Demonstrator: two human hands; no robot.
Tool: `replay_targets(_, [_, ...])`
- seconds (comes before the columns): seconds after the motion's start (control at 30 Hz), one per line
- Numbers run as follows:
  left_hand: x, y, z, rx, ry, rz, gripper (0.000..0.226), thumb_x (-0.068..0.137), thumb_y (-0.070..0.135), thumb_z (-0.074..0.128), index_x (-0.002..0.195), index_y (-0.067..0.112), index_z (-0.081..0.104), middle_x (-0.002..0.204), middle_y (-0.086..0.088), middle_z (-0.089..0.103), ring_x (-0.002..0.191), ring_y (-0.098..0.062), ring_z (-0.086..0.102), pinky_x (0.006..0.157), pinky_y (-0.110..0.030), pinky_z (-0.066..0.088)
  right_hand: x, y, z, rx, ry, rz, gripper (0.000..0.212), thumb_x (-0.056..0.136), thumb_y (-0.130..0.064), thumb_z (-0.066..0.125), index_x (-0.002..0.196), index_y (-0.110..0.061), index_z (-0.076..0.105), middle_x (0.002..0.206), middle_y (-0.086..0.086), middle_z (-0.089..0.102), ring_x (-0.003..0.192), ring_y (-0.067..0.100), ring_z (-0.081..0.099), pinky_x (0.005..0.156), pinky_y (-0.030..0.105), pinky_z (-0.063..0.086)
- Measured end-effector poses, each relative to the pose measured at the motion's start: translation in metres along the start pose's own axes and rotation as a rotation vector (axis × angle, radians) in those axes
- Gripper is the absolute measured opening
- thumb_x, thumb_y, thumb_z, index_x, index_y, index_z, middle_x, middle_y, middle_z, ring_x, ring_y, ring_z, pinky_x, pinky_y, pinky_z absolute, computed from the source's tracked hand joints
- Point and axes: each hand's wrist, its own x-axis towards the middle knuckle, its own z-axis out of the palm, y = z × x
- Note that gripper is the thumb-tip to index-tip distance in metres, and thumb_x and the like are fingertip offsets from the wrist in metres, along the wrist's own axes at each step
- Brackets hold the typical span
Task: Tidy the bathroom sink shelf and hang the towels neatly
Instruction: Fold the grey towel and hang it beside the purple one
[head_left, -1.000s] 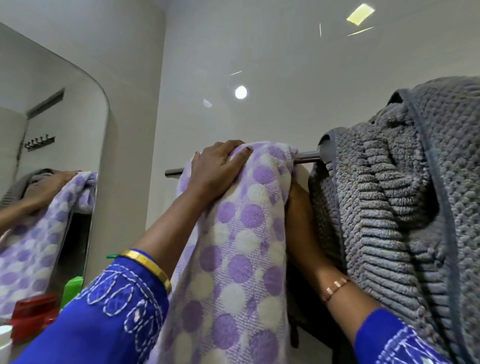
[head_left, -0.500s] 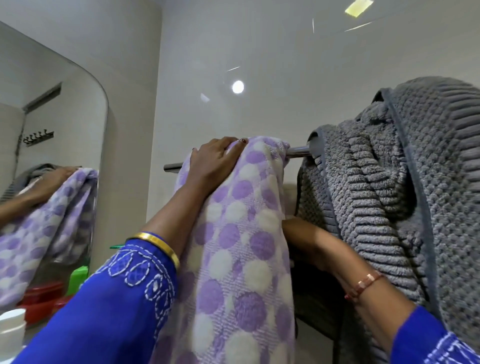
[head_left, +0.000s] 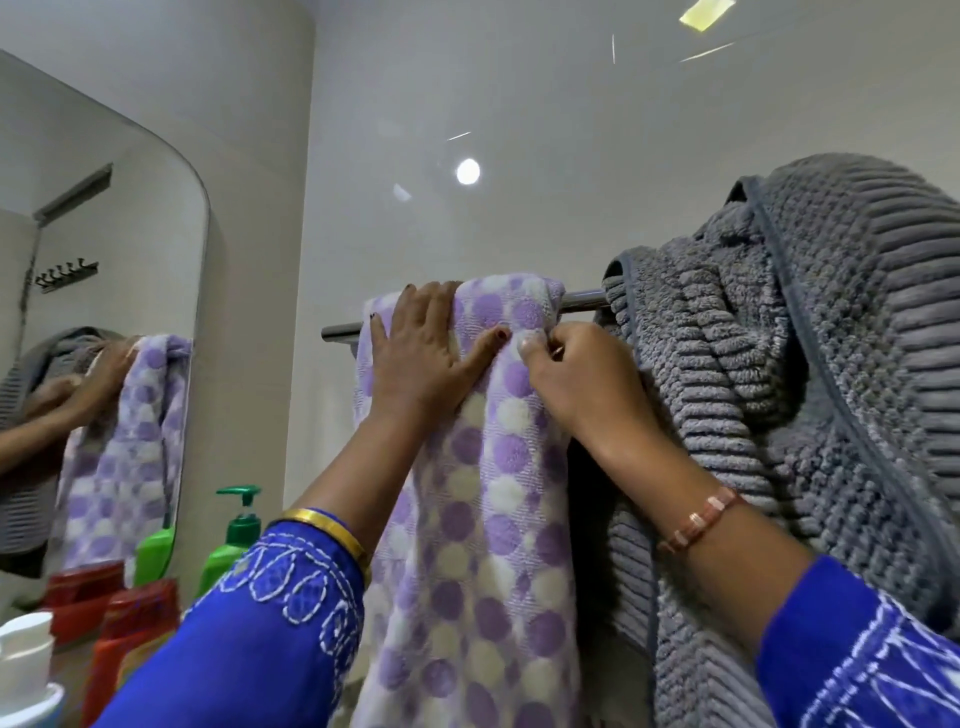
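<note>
A purple and white dotted towel (head_left: 483, 519) hangs over a metal towel rail (head_left: 340, 330) on the wall. My left hand (head_left: 423, 358) lies flat with spread fingers on the towel's upper front, just below the rail. My right hand (head_left: 571, 371) pinches the towel's right edge near the top with curled fingers. A thick grey ribbed towel (head_left: 779, 415) is bunched over the rail's right part, touching the back of my right hand.
At lower left stand a green pump bottle (head_left: 231, 535), red containers (head_left: 130, 623) and a white tub (head_left: 23, 649) on the sink shelf. A rounded mirror (head_left: 104, 260) on the left wall reflects the towels and hands.
My right hand came out from behind the dotted towel and rose to pinch its right edge. My left hand slid from the rail's top onto the towel's front and flattened.
</note>
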Motion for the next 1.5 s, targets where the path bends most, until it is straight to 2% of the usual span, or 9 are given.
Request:
replay_targets(0.2, [-0.022,0.021,-0.002,-0.08,-0.012,-0.062,0.072,0.089,0.053,0.029,0.145,0.009,0.023,0.155,-0.011,0.023,0.146,-0.024,0.014,0.118,-0.035,0.009,0.004,-0.007,-0.026,-0.089,-0.041,-0.088,0.022,0.086,-0.017,0.053,0.092,-0.002,0.068,0.097,0.019,0.07,0.093,0.034,0.063,0.073,0.031,0.047])
replay_targets(0.43, [-0.033,0.092,-0.012,-0.308,0.143,0.149,0.039,0.091,0.016,0.037,0.125,0.004,0.054,0.123,-0.018,0.062,0.114,-0.033,0.056,0.099,-0.033,0.035,0.022,-0.013,-0.099,-0.174,0.263,-0.308,0.022,0.087,-0.011,0.051,0.093,-0.002,0.069,0.093,0.018,0.072,0.089,0.031,0.065,0.077,0.033,0.05])
replay_targets(0.6, [-0.016,0.162,-0.016,-0.567,0.113,0.173,0.045,0.086,0.017,0.037,0.128,0.012,0.052,0.129,-0.01,0.06,0.119,-0.024,0.055,0.098,-0.03,0.042,0.036,0.011,-0.149,-0.328,0.415,-0.283,0.027,0.081,-0.018,0.051,0.093,-0.002,0.068,0.094,0.021,0.07,0.093,0.037,0.061,0.085,0.036,0.047])
replay_targets(0.77, [-0.005,0.201,-0.002,-0.702,0.058,0.112,0.036,0.085,0.012,0.041,0.116,0.009,0.059,0.113,-0.013,0.067,0.106,-0.027,0.06,0.085,-0.027,0.039,0.042,0.038,-0.17,-0.508,0.182,0.044,0.065,0.074,-0.055,0.062,0.122,-0.012,0.052,0.125,0.02,0.052,0.119,0.038,0.045,0.097,0.047,0.041])
replay_targets(0.9, [-0.008,0.205,0.002,-0.836,0.08,-0.017,0.034,0.083,0.0,0.041,0.105,0.008,0.066,0.104,-0.006,0.069,0.098,-0.017,0.06,0.077,-0.006,0.039,0.041,0.044,-0.167,-0.556,0.1,0.044,0.067,0.075,-0.045,0.063,0.127,-0.009,0.042,0.127,0.02,0.046,0.118,0.04,0.042,0.096,0.047,0.042])
replay_targets(1.0, [-0.015,0.201,-0.001,-0.885,0.097,-0.098,0.033,0.082,0.002,0.041,0.098,0.009,0.069,0.101,-0.007,0.07,0.089,-0.013,0.059,0.082,-0.023,0.045,0.035,0.044,-0.162,-0.572,0.155,-0.002,0.06,0.077,-0.034,0.065,0.125,-0.008,0.042,0.127,0.02,0.043,0.118,0.039,0.04,0.093,0.048,0.042])
replay_targets(1.27, [-0.038,0.179,0.009,-0.884,0.076,-0.445,0.052,0.074,0.032,0.05,0.121,0.011,0.048,0.119,-0.006,0.053,0.114,-0.025,0.051,0.103,-0.042,0.04,-0.001,0.067,-0.159,-0.399,0.293,-0.227,0.049,0.071,-0.013,0.073,0.115,-0.005,0.055,0.105,0.017,0.055,0.097,0.032,0.053,0.082,0.031,0.044])
replay_targets(1.37, [-0.039,0.187,0.002,-1.001,0.063,-0.465,0.05,0.084,0.05,0.052,0.116,0.012,0.05,0.118,-0.007,0.059,0.114,-0.022,0.053,0.098,-0.033,0.04,-0.025,0.077,-0.158,-0.332,0.309,-0.304,0.032,0.062,-0.006,0.075,0.09,-0.005,0.059,0.083,0.006,0.045,0.076,0.023,0.048,0.068,0.022,0.035])
replay_targets(1.5, [-0.027,0.2,-0.009,-0.968,-0.083,-0.491,0.103,0.064,0.076,0.055,0.139,0.009,0.032,0.14,-0.013,0.045,0.13,-0.026,0.042,0.109,-0.04,0.034,-0.051,0.089,-0.151,-0.242,0.317,-0.356,0.022,0.066,-0.02,0.072,0.078,-0.009,0.057,0.078,0.009,0.048,0.072,0.024,0.051,0.062,0.023,0.033])
